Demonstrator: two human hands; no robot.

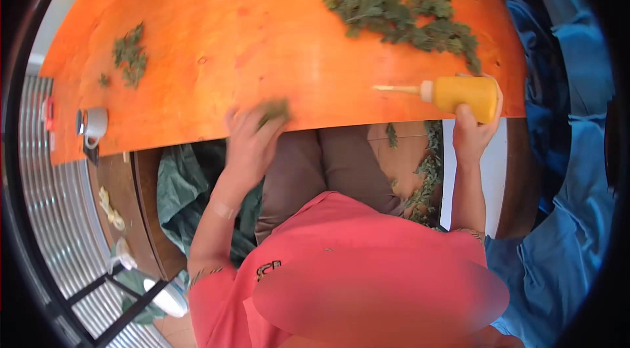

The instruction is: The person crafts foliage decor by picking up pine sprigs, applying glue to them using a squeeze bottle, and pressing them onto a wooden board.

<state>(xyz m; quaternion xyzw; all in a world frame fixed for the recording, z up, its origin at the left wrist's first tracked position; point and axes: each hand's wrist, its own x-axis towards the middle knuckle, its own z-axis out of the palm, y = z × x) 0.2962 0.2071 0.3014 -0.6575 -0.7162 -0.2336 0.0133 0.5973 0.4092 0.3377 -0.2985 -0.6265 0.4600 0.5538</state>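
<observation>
At the near edge of the broad orange-stained wooden bench (216, 13), the left hand (252, 138) has its fingers drawn in on a small green leafy sprig (275, 109), blurred at that spot. To its right, the right hand (478, 108) is wrapped around a yellow plastic squeeze bottle (464, 94) tipped on its side, its long pale nozzle (397, 89) pointing left above the bench. Beyond the bottle lies a large heap of green leafy sprigs (367, 0); a smaller green leafy cluster (131, 58) lies far left, near a grey cylindrical mug (96, 123).
</observation>
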